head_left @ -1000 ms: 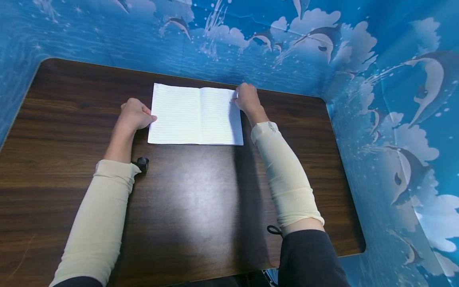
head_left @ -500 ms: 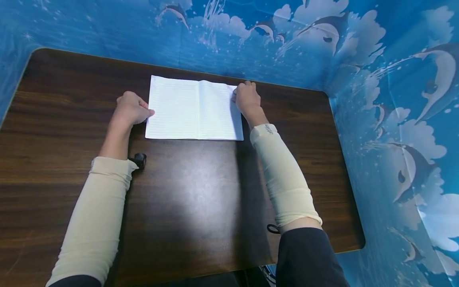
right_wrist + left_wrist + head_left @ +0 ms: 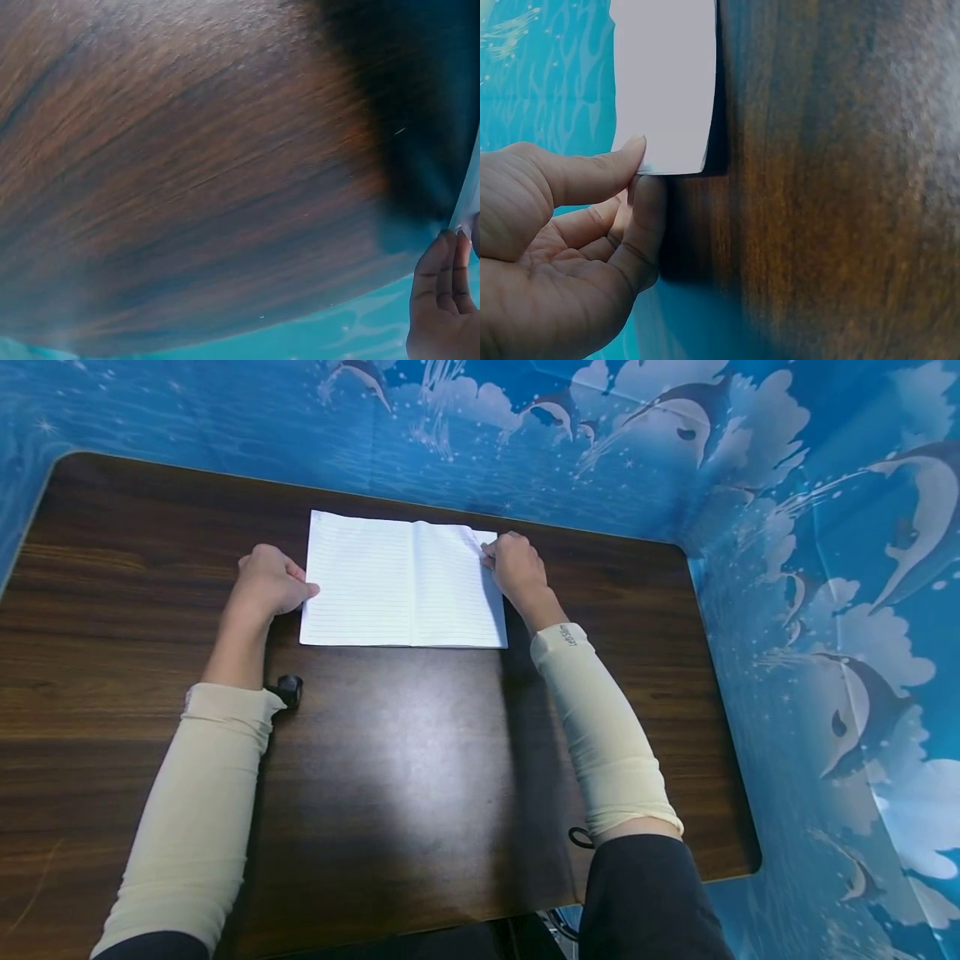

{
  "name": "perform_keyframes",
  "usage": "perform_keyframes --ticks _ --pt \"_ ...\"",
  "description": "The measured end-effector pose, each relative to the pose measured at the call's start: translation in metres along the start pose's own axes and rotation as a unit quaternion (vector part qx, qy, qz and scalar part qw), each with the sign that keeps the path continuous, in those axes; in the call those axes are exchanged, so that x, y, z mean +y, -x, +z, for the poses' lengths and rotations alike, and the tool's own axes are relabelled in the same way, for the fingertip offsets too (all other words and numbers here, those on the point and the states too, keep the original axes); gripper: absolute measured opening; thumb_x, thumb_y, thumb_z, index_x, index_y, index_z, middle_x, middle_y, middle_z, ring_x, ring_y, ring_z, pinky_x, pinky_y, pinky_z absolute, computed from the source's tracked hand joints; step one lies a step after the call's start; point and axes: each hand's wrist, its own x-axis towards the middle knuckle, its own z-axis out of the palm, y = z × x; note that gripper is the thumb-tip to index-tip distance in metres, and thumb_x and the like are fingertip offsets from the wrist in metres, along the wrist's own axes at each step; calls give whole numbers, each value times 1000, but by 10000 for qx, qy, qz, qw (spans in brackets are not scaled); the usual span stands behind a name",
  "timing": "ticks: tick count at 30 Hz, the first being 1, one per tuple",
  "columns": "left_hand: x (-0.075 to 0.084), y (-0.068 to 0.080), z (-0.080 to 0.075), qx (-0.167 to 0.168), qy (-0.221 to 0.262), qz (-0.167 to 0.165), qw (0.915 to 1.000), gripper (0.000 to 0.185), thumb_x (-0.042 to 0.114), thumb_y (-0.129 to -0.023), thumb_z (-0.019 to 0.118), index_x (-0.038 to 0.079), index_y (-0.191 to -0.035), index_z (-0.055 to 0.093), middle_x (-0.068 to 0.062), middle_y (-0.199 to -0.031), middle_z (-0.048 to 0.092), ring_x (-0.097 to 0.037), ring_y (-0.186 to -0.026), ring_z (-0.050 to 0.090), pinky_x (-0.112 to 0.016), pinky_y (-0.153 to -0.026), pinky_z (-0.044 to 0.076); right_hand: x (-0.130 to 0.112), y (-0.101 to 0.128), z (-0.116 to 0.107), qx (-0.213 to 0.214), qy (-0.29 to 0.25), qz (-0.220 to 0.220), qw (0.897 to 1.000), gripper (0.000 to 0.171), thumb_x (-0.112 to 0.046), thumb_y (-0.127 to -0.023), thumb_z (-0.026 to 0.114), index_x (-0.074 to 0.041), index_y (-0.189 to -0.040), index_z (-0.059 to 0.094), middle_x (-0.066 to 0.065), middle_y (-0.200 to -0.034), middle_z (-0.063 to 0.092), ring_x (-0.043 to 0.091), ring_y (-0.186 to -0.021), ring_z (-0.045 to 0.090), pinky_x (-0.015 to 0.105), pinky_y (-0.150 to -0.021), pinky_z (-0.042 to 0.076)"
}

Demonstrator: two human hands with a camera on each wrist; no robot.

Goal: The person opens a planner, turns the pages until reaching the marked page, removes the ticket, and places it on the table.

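Right wrist view is showing almost nothing of the right hand (image 3: 442, 300): only fingertips cut off at the frame's corner, touching a thin white paper edge, rest blurred. Left wrist view is cropping the left hand (image 3: 562, 247) at the bottom and left edges.

One open notebook (image 3: 405, 581) is lying flat on the far middle of the dark wood table (image 3: 420, 777), lined pages up, close to the blue dolphin-print backdrop (image 3: 825, 568).

Left hand is sitting at the notebook's left edge, fingers curled, thumb pressing on top of the page edge with the forefinger beneath it (a light pinch, seen clearly in the wrist view). Right hand is at the upper right corner of the right page, fingers curled, pinching a sheet whose corner is lifting slightly; exact finger contact is hard to make out from the head view.

A small black object (image 3: 288, 689) is lying on the table just beside the left forearm, partly hidden by the cream sleeve (image 3: 202, 810); cannot tell what it is.

Count: one notebook, two hands, two cream sleeves, one black object.
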Motion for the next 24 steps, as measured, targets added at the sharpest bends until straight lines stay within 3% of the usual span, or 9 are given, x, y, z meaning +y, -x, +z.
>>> perform_keyframes --ticks 6,11,13,19,24 --pt "1 1 0 26 -19 -40 10000 27 20 -96 66 -5 -106 65 -33 -146 31 -44 -117 41 -51 -85 45 1 0 3 3 -1113 393 9930 45 -26 -101 60 -23 -146 53 3 -142 57 15 -115 59 31 -94 50" --pt "2 1 0 27 -27 -29 10000 27 20 -96 65 -5 -106 65 -32 -145 31 -44 -117 41 -50 -83 45 5 1 9 316 -2312 958 9677 51 -28 -96 66 -18 -143 51 6 -120 62 16 -100 59 28 -83 51" --pt "2 2 0 22 -36 -30 10000 28 20 -96 66 -6 -107 65 -33 -143 32 -44 -116 42 -50 -83 46 7 2 12 498 -2624 1070 9577 46 -28 -95 69 -15 -136 54 5 -109 62 16 -93 59 27 -78 51" --pt "1 1 -2 17 -84 -40 10000 30 21 -96 66 -6 -108 65 -34 -141 32 -43 -112 43 -48 -80 45 11 1 18 935 -3021 981 9436 20 -30 -94 70 -12 -104 67 2 -93 58 16 -86 54 26 -70 44" --pt "1 0 -1 24 -147 -39 9999 30 22 -96 66 -6 -107 66 -33 -138 35 -41 -109 44 -46 -77 45 15 0 19 1082 -3524 1108 9230 18 -29 -95 68 -13 -99 74 0 -90 59 14 -87 51 26 -72 42"
